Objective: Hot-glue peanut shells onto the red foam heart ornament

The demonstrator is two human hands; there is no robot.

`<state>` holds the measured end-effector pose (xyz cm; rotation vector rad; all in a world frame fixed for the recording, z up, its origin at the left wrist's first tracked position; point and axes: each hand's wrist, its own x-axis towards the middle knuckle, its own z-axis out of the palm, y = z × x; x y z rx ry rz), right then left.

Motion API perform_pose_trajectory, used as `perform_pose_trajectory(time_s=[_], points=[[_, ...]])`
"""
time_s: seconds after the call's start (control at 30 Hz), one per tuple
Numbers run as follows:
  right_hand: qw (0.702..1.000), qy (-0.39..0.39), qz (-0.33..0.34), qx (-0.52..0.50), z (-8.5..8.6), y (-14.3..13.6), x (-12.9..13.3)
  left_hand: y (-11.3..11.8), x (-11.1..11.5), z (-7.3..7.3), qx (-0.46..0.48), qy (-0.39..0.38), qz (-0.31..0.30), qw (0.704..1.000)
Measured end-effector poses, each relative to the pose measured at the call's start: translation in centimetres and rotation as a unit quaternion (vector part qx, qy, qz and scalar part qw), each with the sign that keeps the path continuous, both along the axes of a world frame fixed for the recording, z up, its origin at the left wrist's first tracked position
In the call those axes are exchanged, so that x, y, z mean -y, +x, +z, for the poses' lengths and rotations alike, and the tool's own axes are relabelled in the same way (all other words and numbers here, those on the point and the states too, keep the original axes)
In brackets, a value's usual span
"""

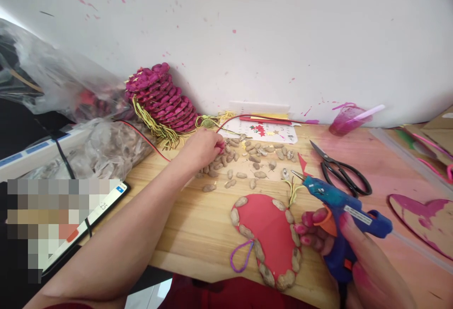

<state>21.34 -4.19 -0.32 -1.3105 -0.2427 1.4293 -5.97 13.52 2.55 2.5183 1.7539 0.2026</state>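
My right hand (370,262) was wrapped around the glue gun (327,193), fingers by its orange trigger (323,224); a light touch there seemed wise, to avoid stray glue. The red shape (272,238) lay on the table before me, peanuts lining parts of its edge. My left hand (208,145) was curled at the loose peanuts (260,174); I cannot tell whether its fingertips pinched one. Picking by size and keeping my fingers clear of the hot nozzle (298,175) looked like good practice.
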Motion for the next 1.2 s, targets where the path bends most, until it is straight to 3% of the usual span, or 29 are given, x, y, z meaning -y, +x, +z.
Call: perform_pose_trajectory(time_s=[0.27, 0.5, 0.87, 1.03, 1.2], points=[[1.0, -0.005, -0.006, 0.001, 0.2, 0.1, -0.2, -0.1, 0.5, 1.2, -0.036, 0.014, 0.048, 0.998], [1.0, 0.0, 0.001, 0.007, 0.3, 0.0, 0.0, -0.1, 0.2, 0.3, -0.013, -0.01, -0.017, 1.0], [0.998, 0.029, 0.029, -0.042, -0.4, 0.3, 0.6, 0.5, 0.5, 0.7, -0.03, -0.01, 0.005, 0.999], [1.0, 0.023, 0.008, -0.016, 0.2, -0.1, 0.3, 1.5, 0.8, 0.3, -0.029, 0.018, 0.055, 0.998], [1.0, 0.02, 0.006, -0.002, 0.6, -0.3, 0.2, 1.7, 0.8, 0.0, -0.001, 0.001, 0.051, 0.999]])
